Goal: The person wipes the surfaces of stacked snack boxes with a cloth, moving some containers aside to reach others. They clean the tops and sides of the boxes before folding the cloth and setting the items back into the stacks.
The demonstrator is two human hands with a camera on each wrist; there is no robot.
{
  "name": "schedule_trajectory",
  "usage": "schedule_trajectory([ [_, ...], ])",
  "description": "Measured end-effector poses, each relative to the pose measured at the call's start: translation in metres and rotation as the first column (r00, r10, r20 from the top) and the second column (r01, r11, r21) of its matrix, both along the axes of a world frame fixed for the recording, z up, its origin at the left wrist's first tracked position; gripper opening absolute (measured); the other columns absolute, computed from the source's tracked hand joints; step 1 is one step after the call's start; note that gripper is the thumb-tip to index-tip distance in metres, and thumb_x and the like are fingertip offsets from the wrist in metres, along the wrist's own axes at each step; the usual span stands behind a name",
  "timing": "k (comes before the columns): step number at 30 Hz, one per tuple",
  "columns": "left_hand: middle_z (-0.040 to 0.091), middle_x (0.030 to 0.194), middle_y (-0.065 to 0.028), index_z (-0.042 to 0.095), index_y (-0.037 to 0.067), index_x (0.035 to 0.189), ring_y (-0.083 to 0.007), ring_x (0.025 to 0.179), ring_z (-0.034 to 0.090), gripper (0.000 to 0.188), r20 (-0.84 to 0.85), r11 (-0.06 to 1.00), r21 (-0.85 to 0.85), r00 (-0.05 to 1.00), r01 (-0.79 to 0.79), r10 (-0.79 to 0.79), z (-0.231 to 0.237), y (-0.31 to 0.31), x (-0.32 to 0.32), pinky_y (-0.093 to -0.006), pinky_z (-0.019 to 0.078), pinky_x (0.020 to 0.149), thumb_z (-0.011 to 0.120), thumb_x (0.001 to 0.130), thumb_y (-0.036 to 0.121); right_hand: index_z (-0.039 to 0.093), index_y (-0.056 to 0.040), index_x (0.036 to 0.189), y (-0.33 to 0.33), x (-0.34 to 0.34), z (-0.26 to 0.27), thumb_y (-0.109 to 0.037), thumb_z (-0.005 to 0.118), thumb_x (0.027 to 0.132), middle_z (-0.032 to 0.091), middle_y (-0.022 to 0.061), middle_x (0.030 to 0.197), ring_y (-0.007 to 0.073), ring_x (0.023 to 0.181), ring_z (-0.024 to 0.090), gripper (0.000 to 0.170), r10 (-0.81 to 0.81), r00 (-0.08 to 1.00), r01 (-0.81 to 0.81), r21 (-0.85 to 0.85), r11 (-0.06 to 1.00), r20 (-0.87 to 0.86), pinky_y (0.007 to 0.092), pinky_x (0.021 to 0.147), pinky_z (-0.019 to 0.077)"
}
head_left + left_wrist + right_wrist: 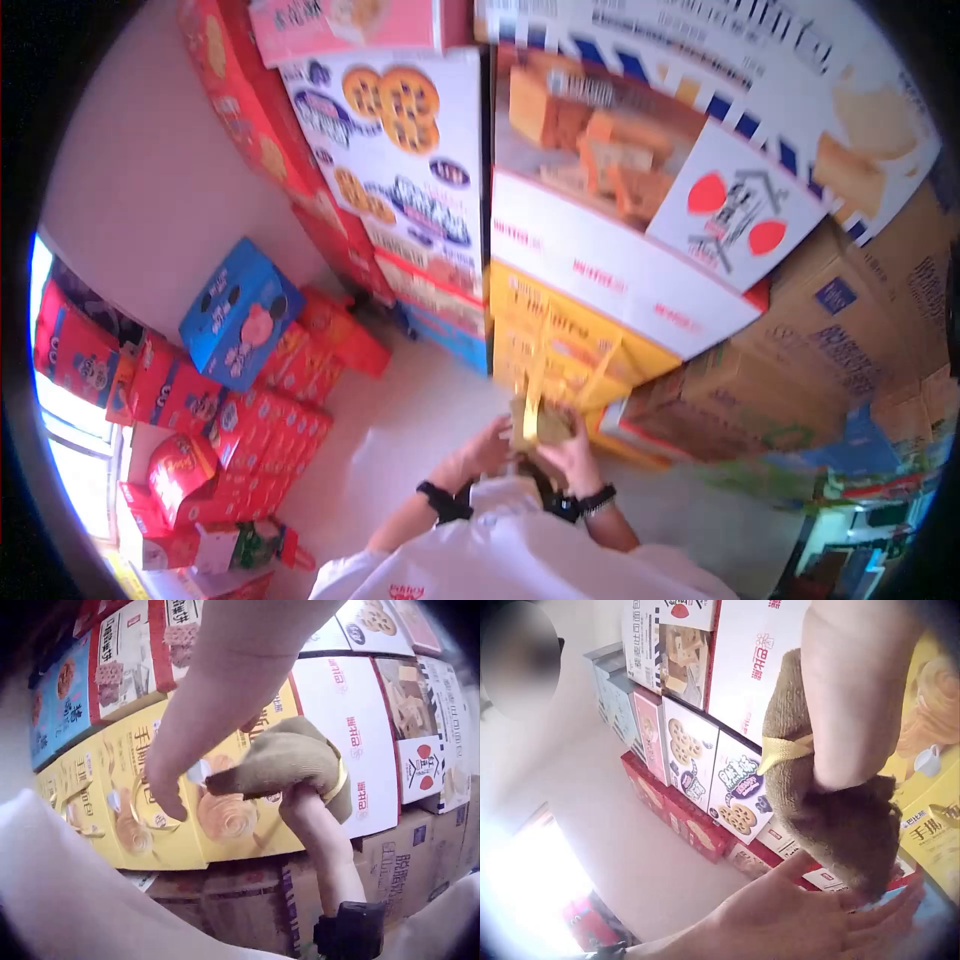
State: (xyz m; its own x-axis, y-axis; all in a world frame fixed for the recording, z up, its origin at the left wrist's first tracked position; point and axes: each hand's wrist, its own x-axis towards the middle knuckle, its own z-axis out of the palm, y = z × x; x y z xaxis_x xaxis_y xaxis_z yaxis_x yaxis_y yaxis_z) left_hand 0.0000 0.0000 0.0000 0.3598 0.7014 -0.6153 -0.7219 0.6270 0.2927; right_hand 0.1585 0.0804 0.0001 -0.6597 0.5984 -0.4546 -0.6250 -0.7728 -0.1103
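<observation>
My right hand (572,455) grips an olive-brown knit cloth (552,428), bunched up in front of my chest. In the right wrist view a yellow strip (786,752) crosses the cloth, and its dark lower end hangs below the thumb. The left hand (485,447) is beside the cloth. Seen from the right wrist, the fingers of that left hand (802,919) are stretched out right at the cloth's lower end. In the left wrist view, yellow bread cartons (142,802) with ribbon handles stand behind both hands.
A tall stack of snack cartons (600,230) rises ahead, with brown cardboard boxes (740,400) to its right. Red gift boxes (260,430) and a blue box (240,312) are piled along the left wall. Pale floor (400,420) lies between the piles.
</observation>
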Motion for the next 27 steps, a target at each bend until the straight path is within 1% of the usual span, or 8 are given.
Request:
schedule_trajectory([
  [3,0.052,0.118,-0.0077,0.046,0.01,0.122,-0.02,0.108,0.049,0.038,-0.356,0.827,0.512,0.934,0.231,-0.041,0.016,0.053,-0.02,-0.0393,0.0373,0.095,0.04,0.092,0.033,0.056,-0.0088,0.112,0.024,-0.012,0.028,-0.038,0.046,0.083,0.056,0.0078,0.116,0.0261,0.11,0.049,0.042,0.051,0.956,-0.029,0.078,0.996,-0.288,0.044,0.095,0.0362],
  [4,0.049,0.123,-0.0081,0.042,0.007,0.125,-0.0211,0.112,0.048,0.04,0.074,0.942,0.334,0.996,0.019,-0.046,0.014,0.057,-0.022,-0.0398,0.0357,0.098,0.039,0.093,0.03,0.057,-0.0079,0.107,0.017,-0.013,0.056,-0.033,0.045,0.085,0.057,0.0076,0.115,0.0248,0.108,0.051,0.035,0.068,0.94,-0.017,0.152,0.988,-0.335,0.0428,0.094,0.0371],
  [9,0.048,0.126,-0.0102,0.04,0.005,0.127,-0.0241,0.117,0.045,0.041,-0.021,0.931,0.341,0.989,-0.131,0.146,0.043,0.037,-0.044,-0.0413,0.0334,0.101,0.036,0.093,0.028,0.058,-0.0055,0.101,0.015,0.001,0.057,-0.023,0.046,0.086,0.059,0.0082,0.107,0.0245,0.105,0.052,0.025,-0.092,0.991,0.076,0.162,0.984,0.095,0.0412,0.092,0.0398],
  [12,0.048,0.123,-0.0138,0.042,0.003,0.123,-0.0259,0.115,0.046,0.038,0.096,0.913,0.111,0.918,-0.393,0.384,0.041,0.017,-0.069,-0.0427,0.0334,0.101,0.037,0.092,0.025,0.056,-0.0058,0.101,0.024,0.017,0.038,-0.022,0.056,0.081,0.058,0.0085,0.106,0.0237,0.099,0.054,0.025,-0.078,0.921,-0.036,0.281,0.959,0.383,0.0384,0.088,0.0434],
  [16,0.051,0.119,-0.0117,0.044,0.005,0.12,-0.0258,0.113,0.048,0.035,-0.006,0.851,0.075,0.854,-0.519,0.521,-0.006,-0.019,-0.115,-0.0407,0.0361,0.099,0.038,0.092,0.025,0.053,-0.0082,0.087,0.031,0.079,0.023,-0.023,0.053,0.082,0.056,0.006,0.079,0.0212,0.089,0.055,0.016,-0.297,0.9,0.208,0.285,0.936,0.32,0.0328,0.078,0.0443],
  [18,0.052,0.117,-0.0083,0.045,0.007,0.118,-0.0238,0.11,0.049,0.032,-0.034,0.782,0.057,0.782,-0.62,0.622,0.006,-0.042,-0.128,-0.038,0.0388,0.096,0.039,0.092,0.024,0.055,-0.0123,0.081,0.045,0.128,0.024,-0.026,0.053,0.083,0.052,0.001,0.075,0.0171,0.078,0.051,0.014,-0.233,0.899,0.111,0.324,0.94,0.37,0.0345,0.074,0.0435],
  [22,0.054,0.115,-0.0044,0.046,0.01,0.118,-0.0195,0.11,0.05,0.031,-0.022,0.736,0.08,0.737,-0.673,0.676,0.001,-0.074,-0.138,-0.0364,0.0408,0.093,0.038,0.092,0.024,0.053,-0.0154,0.084,0.054,0.164,0.079,-0.024,0.056,0.082,0.054,-0.0049,0.082,0.0126,0.081,0.05,0.01,-0.393,0.776,0.217,0.376,0.901,0.494,0.0326,0.083,0.0426],
  [27,0.056,0.111,-0.004,0.052,0.01,0.112,-0.0197,0.107,0.051,0.028,0.052,0.738,-0.004,0.737,-0.675,0.674,-0.042,-0.098,-0.128,-0.0369,0.041,0.093,0.04,0.09,0.025,0.055,-0.0068,0.1,0.07,0.167,0.113,-0.014,0.057,0.085,0.051,0.0033,0.103,0.0169,0.098,0.048,0.017,-0.551,0.798,0.385,0.496,0.778,0.245,0.0332,0.093,0.0398],
])
